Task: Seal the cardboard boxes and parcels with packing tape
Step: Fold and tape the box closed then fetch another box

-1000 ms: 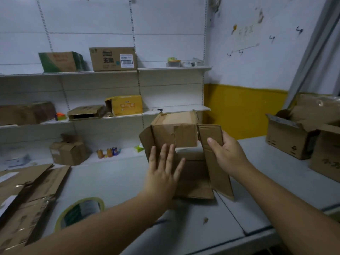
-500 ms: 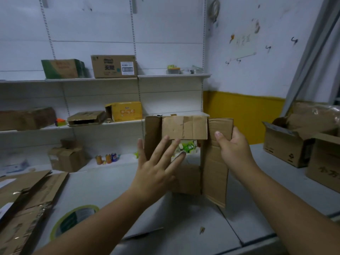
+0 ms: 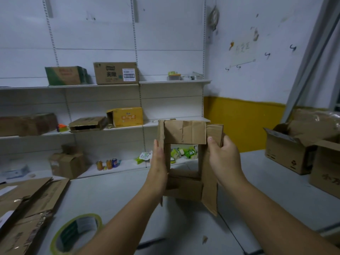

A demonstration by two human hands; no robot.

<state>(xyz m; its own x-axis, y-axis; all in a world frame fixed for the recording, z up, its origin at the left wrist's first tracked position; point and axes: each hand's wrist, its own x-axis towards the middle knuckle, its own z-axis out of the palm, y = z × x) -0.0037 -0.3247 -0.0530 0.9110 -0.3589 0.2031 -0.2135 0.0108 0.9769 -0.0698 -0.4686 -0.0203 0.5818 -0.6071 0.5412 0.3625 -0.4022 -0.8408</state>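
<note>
Small cardboard box [image 3: 184, 187] is up off the table [image 3: 119, 196] now, held at about chest height betw. both hands. A sec ago it sat lower, half collapsed, w/ the left palm flat on its front. Since then it's been lifted and pulled square, so you can look straight thru the open middle to the shelf goods behind.

Left hand [image 3: 158, 159] has shifted to the box's left wall: fingers straight, pressing flat, not wrapped round anything. Right hand [image 3: 223, 159] is clamped on the right side, thumb in front and fingers curled behind the cardboard. Top flap [image 3: 184, 134] is folded across, and a long flap [image 3: 209, 190] hangs down on the right, loose.

So, as I read it, this is shaping, not sealing: no flap is closed enough to tape yet. One end prob. has to be folded shut first.

Tape roll [image 3: 70, 234] lies on the table, lower left, well apart from both hands, untouched. Flattened cardboard [image 3: 27, 203] is stacked further left, and open boxes [image 3: 283, 153] sit on the table to the right.
</note>
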